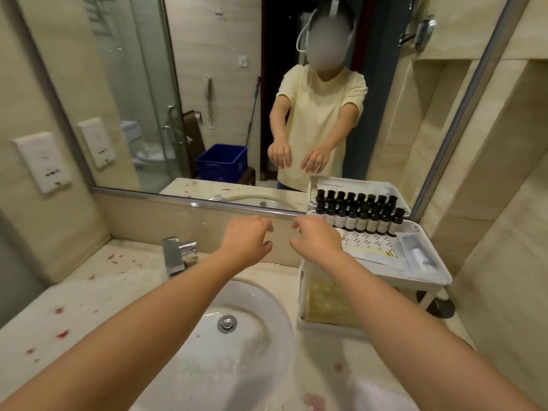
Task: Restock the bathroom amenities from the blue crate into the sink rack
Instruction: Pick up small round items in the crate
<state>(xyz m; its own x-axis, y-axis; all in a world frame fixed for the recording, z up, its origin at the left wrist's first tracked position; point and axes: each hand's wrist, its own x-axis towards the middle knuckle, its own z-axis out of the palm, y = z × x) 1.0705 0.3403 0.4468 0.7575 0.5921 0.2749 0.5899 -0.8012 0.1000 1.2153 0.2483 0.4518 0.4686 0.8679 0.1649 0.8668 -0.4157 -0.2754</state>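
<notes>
The sink rack point(430, 278) is one white plastic stand with two tiers. It sits on the counter point(89, 298) just right of the sink point(275, 310), with its back against the mirror point(207, 84). Along the back of the top tier stands one row of eight small bottles point(362, 222) with black caps and pale labels, upright and packed side by side. In front of them a few flat packets point(367, 253) lie on the perforated tray, and one small white tube point(421, 258) lies in the right-hand compartment. The lower tier holds something yellowish, too blurred to name.

Two hands hover over the sink's far rim. The left hand point(247, 243) and right hand point(318, 241) are both empty, fingers loosely curled, and the right is just beside the rack. One tap point(178, 253) stands left of them. One blue crate point(221, 163) shows only in the mirror, behind the person.
</notes>
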